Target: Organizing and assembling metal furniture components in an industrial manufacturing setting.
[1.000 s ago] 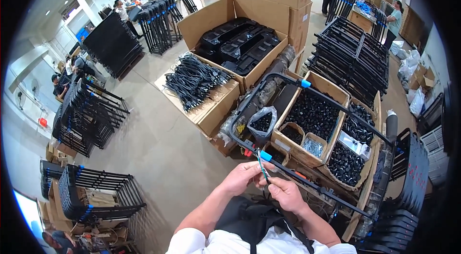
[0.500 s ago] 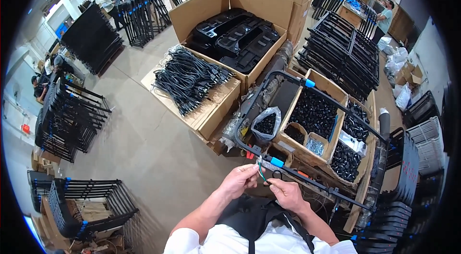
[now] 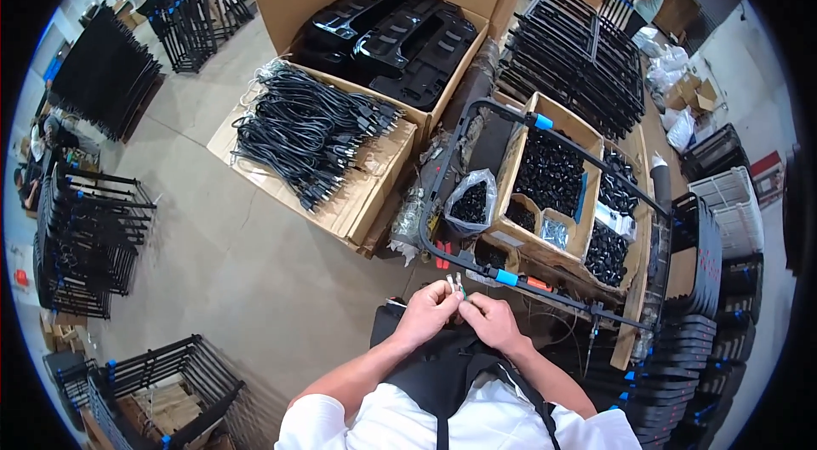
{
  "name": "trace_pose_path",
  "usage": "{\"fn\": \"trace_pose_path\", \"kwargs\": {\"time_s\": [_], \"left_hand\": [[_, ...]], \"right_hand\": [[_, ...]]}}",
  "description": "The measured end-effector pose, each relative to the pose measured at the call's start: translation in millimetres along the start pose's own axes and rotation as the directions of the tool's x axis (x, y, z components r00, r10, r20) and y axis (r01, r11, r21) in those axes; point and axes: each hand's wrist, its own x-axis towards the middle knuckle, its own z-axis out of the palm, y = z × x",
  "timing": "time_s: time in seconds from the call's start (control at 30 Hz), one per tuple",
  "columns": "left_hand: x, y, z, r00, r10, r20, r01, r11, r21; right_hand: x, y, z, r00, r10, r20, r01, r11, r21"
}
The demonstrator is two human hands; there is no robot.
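Observation:
My left hand (image 3: 428,312) and my right hand (image 3: 494,319) meet in front of my dark apron. Thumbs and fingertips of both are closed on thin wires, of which a bit of green (image 3: 465,294) shows. Small pale wire ends (image 3: 454,281) stick up past my fingertips. The rest of the wires is hidden in my grip. Just beyond my hands lies a black tubular frame (image 3: 566,303) with blue sleeves (image 3: 506,278) around it; its near bar is closest to my fingers.
Past the frame, a wooden tray (image 3: 502,237) holds black plastic parts and screws. A bundle of black cables (image 3: 298,131) lies on a carton at left, beside a box of glossy black panels (image 3: 400,45). Stacked black frames (image 3: 579,58) stand behind. Red-handled pliers (image 3: 442,254) hang near the frame's corner.
My hands have come together; the green wire stretched between them before is now mostly covered by fingers. The pale ends now point up between my hands. My view has shifted.

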Motion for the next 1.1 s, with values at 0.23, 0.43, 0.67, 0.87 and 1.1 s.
{"fn": "trace_pose_path", "kwargs": {"time_s": [0.23, 0.43, 0.67, 0.87, 1.1], "left_hand": [[18.7, -31.5, -16.3, 0.992, -0.093, -0.082, 0.073, 0.973, -0.221], [42.3, -67.5, -38.5, 0.963, -0.265, -0.037, 0.241, 0.919, -0.311], [70.1, -85.3, -50.2, 0.957, -0.257, 0.133, 0.282, 0.930, -0.235], [81.5, -82.1, -37.6, 0.934, -0.306, 0.184, 0.316, 0.948, -0.027], [86.4, -84.3, -30.2, 0.974, -0.213, 0.071, 0.191, 0.953, 0.235]], "right_hand": [[41.6, 50.5, 44.9, 0.939, 0.308, 0.155, -0.317, 0.594, 0.740], [71.8, 73.8, 76.0, 0.892, 0.408, 0.192, -0.432, 0.648, 0.628], [78.7, 95.5, 90.7, 0.906, 0.411, 0.102, -0.375, 0.664, 0.647], [75.0, 109.6, 91.4, 0.880, 0.474, 0.035, -0.395, 0.689, 0.607], [72.3, 99.7, 84.9, 0.874, 0.485, 0.005, -0.366, 0.652, 0.664]]}}
